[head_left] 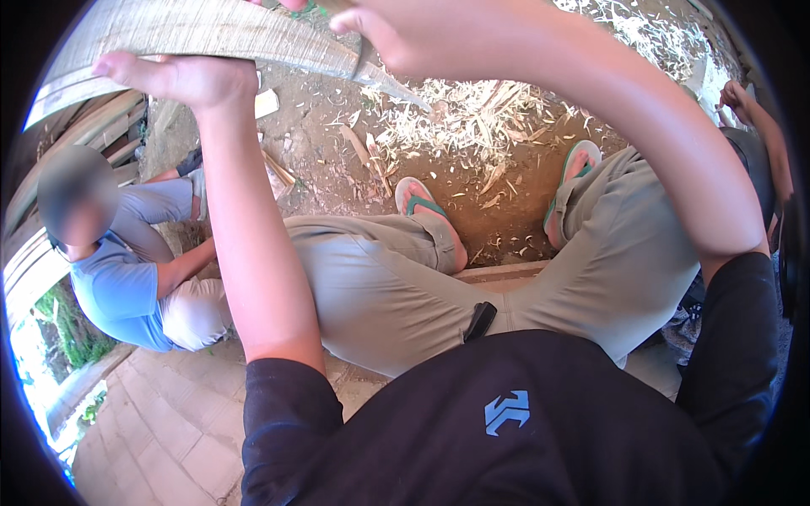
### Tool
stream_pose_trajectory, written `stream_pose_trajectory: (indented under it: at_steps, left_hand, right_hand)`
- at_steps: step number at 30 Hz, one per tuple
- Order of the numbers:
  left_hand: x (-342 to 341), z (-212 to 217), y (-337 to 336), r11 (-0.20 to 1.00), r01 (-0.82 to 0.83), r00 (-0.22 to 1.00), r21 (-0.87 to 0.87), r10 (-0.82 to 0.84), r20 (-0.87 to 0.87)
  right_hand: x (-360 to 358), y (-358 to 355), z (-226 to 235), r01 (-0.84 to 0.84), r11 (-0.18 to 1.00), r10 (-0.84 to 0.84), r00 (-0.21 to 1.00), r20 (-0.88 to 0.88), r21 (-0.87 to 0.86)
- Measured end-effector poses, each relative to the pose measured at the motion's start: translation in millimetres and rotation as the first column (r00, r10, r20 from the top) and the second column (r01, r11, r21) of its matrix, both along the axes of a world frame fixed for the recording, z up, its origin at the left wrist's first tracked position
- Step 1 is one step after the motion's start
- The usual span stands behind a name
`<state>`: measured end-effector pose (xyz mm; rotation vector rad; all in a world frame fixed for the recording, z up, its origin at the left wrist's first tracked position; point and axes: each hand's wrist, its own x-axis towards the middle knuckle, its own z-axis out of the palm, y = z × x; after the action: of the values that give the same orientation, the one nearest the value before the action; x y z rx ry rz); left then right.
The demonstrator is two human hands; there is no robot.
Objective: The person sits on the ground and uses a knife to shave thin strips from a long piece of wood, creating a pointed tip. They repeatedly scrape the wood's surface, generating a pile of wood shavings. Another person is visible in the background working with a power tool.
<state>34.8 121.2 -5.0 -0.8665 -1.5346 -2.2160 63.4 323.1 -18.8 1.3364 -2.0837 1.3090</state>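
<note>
Left hand (181,78): fingers closed over the near edge of a long pale wooden slat (194,29), held up at far left.
Right hand (422,34): closed on a blade (392,84) whose tip points right, resting against the slat's end.
Slat position: raised above the knees, far from the body.
Ground: wood shavings (472,110) on the dirt, flip-flops (419,198) just near them.
Risk: blade could slip off the grain toward the left hand's fingers, judging by how close they sit.
Bystander: a person in a blue shirt (118,291) crouches left, within reach of a swing.

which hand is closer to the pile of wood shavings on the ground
Right. The right hand is raised just left of the shavings in view; the left hand holds the curved wood strip farther left.
</note>
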Motion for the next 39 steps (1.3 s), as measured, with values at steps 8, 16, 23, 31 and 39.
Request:
stream_pose_trajectory:
  at_steps: [8,16,23,31,39]
  left_hand:
    - [1.3,11.5,34.5,0.955,-0.261,0.964,0.139,0.251,0.089]
    - [-16.0,-0.1,2.8,1.000,0.015,0.997,-0.010,-0.014,0.078]
    - [-7.5,3.6,12.2,0.973,-0.228,0.966,-0.033,0.230,0.115]
    - [-7.0,-4.5,8.4,0.968,-0.250,0.961,-0.021,0.251,0.112]
    - [-11.9,-18.8,4.5,0.939,-0.339,0.910,-0.056,0.342,0.234]
  right_hand:
    - [1.8,9.9,0.5,0.018,0.990,-0.023,0.999,0.038,0.140]
    - [1.2,6.2,-16.9,-0.047,0.988,0.046,0.999,0.010,0.149]
    - [5.6,3.6,-28.5,-0.006,0.988,-0.001,0.999,0.046,0.156]
    - [11.9,5.5,-25.6,0.074,0.968,-0.117,0.979,0.170,0.239]
    - [22.2,8.6,8.8,0.078,0.984,-0.094,0.991,0.094,0.163]
